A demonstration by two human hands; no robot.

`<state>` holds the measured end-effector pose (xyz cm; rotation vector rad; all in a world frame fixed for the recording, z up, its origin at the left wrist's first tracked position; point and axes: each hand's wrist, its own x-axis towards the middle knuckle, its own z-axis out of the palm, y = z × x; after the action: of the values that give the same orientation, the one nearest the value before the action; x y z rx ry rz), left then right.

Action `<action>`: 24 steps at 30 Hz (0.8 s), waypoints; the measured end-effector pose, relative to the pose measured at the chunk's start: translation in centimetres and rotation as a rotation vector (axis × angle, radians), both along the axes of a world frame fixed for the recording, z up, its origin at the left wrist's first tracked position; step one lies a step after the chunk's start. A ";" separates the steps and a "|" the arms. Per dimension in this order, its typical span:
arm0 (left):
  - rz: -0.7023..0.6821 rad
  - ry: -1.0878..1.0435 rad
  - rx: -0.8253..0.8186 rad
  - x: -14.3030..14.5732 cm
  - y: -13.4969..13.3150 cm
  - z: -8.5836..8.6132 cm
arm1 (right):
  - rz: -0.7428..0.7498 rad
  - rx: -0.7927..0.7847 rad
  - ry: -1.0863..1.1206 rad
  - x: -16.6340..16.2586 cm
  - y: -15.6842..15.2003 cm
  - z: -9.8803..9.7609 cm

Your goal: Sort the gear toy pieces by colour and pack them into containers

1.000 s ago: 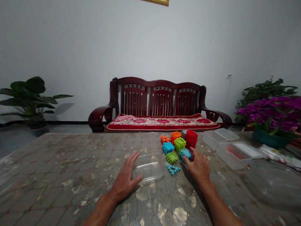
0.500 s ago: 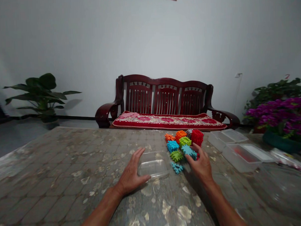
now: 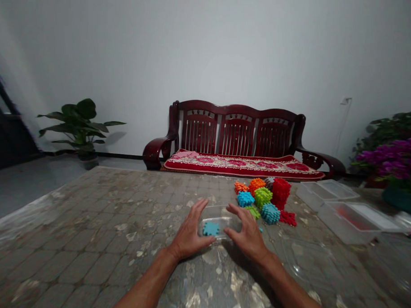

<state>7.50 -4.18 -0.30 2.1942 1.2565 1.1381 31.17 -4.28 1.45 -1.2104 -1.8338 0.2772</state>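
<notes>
lower centre of frame: teal piece (image 3: pixel 211 229) lies in clear tray (image 3: pixel 223 222). i have left hand (image 3: pixel 192 231) at tray's left side, right hand (image 3: pixel 247 231) by right side, both grips apart; stray thumb nudge could tip tray, spilling piece.

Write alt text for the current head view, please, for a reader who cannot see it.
A person's left hand and right hand, open, flank a clear tray holding one flat teal piece on a patterned table. Stacks of colourful toothed pieces stand beyond the right hand, before a wooden bench.
</notes>
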 end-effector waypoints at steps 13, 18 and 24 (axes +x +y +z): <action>-0.001 0.025 0.010 -0.1 -0.1 0.1 | -0.745 -0.090 -0.344 10.6 1.2 1.0; -0.005 0.025 0.012 -0.2 0.1 -0.4 | -0.774 -0.137 -0.437 10.7 1.4 0.6; -0.023 0.022 0.003 -0.2 0.1 -0.4 | -0.734 0.011 -0.387 12.1 2.3 -1.3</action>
<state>7.29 -4.06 -0.70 2.2234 1.2366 1.1106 43.24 -1.97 0.17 -1.9258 -1.5521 -0.4032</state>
